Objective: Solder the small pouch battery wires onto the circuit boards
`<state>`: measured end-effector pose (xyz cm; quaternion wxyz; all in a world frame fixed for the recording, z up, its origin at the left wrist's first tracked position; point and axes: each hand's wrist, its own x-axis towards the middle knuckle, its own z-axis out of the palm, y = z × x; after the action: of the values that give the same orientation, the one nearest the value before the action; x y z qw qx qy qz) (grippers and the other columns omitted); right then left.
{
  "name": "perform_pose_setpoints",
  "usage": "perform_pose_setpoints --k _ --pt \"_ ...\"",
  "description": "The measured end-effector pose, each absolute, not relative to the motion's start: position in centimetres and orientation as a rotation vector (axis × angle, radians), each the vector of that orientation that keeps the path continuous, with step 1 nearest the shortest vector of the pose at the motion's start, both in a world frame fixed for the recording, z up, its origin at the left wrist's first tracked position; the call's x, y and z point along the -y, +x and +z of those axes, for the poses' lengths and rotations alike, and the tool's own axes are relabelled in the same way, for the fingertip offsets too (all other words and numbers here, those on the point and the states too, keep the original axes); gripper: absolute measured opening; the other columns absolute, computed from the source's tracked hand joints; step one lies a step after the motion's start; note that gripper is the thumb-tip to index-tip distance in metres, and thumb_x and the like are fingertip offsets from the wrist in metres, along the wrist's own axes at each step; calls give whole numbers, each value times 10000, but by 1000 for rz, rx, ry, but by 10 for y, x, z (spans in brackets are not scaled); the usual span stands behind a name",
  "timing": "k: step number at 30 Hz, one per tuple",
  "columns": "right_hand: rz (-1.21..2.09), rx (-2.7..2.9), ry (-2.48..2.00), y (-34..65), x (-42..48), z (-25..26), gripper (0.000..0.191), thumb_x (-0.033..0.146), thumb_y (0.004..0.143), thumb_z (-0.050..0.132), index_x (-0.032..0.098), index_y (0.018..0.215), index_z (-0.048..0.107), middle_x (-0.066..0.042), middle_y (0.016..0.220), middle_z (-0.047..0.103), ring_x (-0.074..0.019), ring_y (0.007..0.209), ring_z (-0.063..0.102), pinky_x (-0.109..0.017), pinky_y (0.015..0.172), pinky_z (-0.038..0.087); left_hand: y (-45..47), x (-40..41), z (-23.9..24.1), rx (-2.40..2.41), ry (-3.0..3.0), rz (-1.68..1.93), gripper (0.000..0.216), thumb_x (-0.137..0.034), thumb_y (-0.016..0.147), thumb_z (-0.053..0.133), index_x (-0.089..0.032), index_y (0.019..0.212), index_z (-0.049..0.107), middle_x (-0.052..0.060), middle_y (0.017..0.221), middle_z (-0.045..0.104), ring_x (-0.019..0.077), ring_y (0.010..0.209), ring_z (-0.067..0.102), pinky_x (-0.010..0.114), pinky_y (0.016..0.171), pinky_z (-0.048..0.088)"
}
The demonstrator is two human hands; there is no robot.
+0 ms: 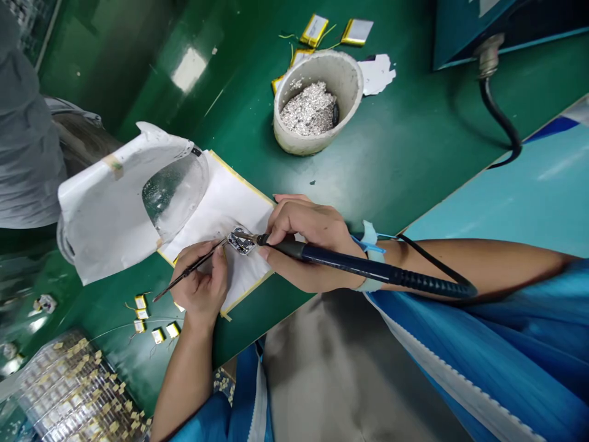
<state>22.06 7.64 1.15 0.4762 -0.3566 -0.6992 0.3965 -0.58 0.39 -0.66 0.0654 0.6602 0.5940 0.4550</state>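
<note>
A small circuit board (241, 240) in a rounded pale frame lies on a white sheet (246, 279) edged with yellow tape. My right hand (315, 242) is closed round the dark handle of a soldering iron (340, 259), whose tip is over the board. From the other side, my left hand (202, 279) pinches a pair of dark tweezers (191, 268), their points at the board's left edge. Whether the tweezers grip a part is too small to tell. A pale strap circles my right wrist, with the iron's cable beside it.
Beyond my hands stands a round pot (299, 140) of silvery shavings, with yellow-edged battery cells (314, 29) behind it. A white hood with a clear window (105, 202) covers the sheet's left side. Small cells (157, 335) and a packed tray (78, 393) lie lower left; a blue box (506, 37) sits upper right.
</note>
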Motion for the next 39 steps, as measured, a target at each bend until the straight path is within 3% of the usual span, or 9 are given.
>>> perform_pose_setpoints --k 6,19,28,39 --pt "958 1699 -867 220 -76 11 189 201 876 737 262 828 565 36 725 678 -171 649 654 -415 850 568 -5 -4 -5 -1888 1989 1300 158 -198 987 782 -202 1106 678 55 978 799 206 919 826 381 843 698" --pt "970 1705 -880 221 -77 11 188 210 869 744 268 823 572 28 722 682 -181 667 656 -398 821 562 -5 -3 -5 -1794 2014 1328 204 -122 967 801 -210 1127 710 44 994 816 200 931 834 368 845 694" --pt "959 1766 -875 220 -77 10 190 218 852 731 267 800 555 49 679 664 -177 652 658 -405 884 550 -8 -1 -6 -1833 2063 1207 137 -186 988 796 -218 1075 696 46 974 829 199 928 838 380 844 711" --pt "975 1793 -878 219 -75 10 173 216 849 728 261 826 563 51 717 679 -170 678 676 -424 1004 514 -8 -2 -7 -1786 2102 1255 176 -130 969 796 -219 1087 700 42 971 830 193 926 839 362 828 712"
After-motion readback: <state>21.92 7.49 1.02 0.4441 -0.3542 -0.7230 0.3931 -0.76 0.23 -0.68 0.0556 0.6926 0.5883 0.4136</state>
